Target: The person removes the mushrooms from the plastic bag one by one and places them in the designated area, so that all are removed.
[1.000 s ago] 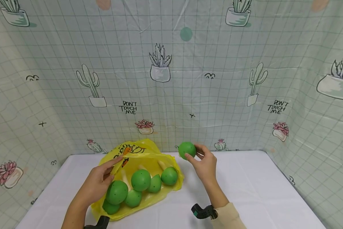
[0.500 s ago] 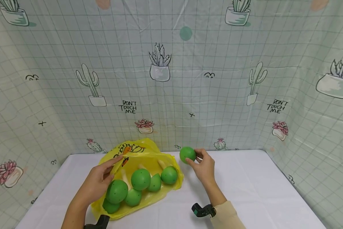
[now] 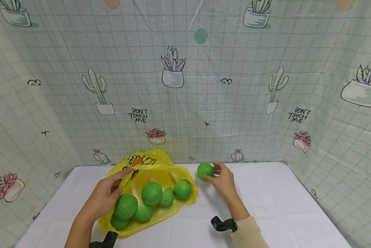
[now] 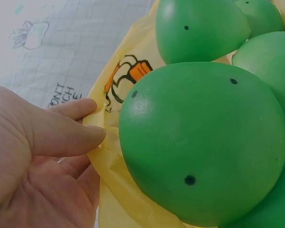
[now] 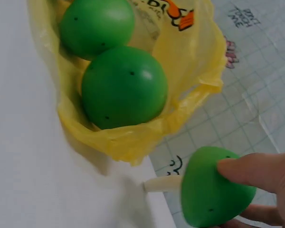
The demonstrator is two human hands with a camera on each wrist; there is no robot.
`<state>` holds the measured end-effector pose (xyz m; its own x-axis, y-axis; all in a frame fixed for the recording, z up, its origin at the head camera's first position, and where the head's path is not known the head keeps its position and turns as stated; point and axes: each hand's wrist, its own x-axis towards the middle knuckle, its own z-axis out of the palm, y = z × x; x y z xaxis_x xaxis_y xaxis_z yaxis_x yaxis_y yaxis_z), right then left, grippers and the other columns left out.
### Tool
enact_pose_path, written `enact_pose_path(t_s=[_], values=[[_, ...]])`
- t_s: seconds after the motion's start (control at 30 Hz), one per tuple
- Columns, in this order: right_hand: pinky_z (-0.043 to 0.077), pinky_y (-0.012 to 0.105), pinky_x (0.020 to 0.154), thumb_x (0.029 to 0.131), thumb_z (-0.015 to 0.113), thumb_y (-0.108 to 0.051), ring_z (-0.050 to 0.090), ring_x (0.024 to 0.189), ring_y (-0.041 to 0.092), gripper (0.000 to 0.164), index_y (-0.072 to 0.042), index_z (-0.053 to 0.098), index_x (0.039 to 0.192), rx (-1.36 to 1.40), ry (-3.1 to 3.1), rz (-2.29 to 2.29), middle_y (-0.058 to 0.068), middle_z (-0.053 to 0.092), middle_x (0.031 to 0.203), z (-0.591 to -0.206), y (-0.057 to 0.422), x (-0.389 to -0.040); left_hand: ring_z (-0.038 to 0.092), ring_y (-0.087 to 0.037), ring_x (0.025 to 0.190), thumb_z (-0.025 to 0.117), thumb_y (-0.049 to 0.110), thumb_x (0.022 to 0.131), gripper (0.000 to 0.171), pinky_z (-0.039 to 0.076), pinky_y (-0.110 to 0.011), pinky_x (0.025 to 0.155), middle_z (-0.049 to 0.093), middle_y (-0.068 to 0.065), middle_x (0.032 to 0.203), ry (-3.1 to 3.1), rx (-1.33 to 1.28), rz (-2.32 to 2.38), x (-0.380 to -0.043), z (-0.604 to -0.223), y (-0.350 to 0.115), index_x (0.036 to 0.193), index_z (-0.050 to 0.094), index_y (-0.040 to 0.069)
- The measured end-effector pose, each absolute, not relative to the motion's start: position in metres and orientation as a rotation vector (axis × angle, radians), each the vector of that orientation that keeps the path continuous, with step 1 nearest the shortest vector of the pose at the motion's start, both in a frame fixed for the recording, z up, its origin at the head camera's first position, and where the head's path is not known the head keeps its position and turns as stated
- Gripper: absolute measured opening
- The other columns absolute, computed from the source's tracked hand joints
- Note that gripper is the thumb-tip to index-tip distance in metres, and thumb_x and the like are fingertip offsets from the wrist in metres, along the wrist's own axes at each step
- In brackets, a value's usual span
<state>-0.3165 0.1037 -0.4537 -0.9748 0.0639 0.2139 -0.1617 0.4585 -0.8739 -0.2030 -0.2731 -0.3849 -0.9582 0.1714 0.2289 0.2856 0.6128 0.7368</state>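
My left hand [image 3: 103, 196] pinches the rim of a yellow plastic bag [image 3: 162, 159] between thumb and fingers, and its mouth gapes toward me. Several green toy mushrooms [image 3: 151, 193] with black dots and pale stems lie inside, caps facing outward. A large cap [image 4: 204, 142] sits right beside my left thumb in the left wrist view. To the right of the bag, my right hand [image 3: 224, 181] grips one more green mushroom [image 5: 213, 187] by its cap, thumb on one side and fingers on the other. Its whitish stem [image 5: 162, 184] points toward the bag side, away from my palm.
A white cloth [image 3: 284, 206] covers the table. Behind it hangs a gridded curtain [image 3: 185, 103] with cactus drawings, folding round both sides. Black camera mounts [image 3: 223, 224] sit on both wrists.
My right hand has lowered the mushroom and shifted it slightly right, turning it so a bit of stem shows at its left. My left hand keeps its place on the bag.
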Motion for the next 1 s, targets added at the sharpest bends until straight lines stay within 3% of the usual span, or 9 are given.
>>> enact_pose_path(t_s=[0.5, 1.0], values=[[0.056, 0.056, 0.098, 0.072, 0.092, -0.004, 0.064, 0.112, 0.041, 0.065, 0.009, 0.060, 0.128, 0.075, -2.848, 1.383, 0.025, 0.067, 0.121, -0.456, 0.122, -0.319, 0.051, -0.045, 0.140, 0.052, -0.022, 0.096, 0.068, 0.051, -0.050, 0.106, 0.043, -0.024, 0.161, -2.704, -0.374, -1.290, -0.203, -0.383, -0.274, 0.158, 0.048, 0.007], [0.056, 0.057, 0.098, 0.073, 0.094, -0.006, 0.064, 0.112, 0.040, 0.065, 0.006, 0.059, 0.127, 0.082, -2.870, 1.373, 0.024, 0.067, 0.120, -0.455, 0.122, -0.317, 0.049, -0.045, 0.141, 0.052, -0.022, 0.096, 0.068, 0.049, -0.050, 0.108, 0.043, -0.023, 0.161, -2.710, -0.368, -1.283, -0.203, -0.383, -0.272, 0.158, 0.048, 0.007]])
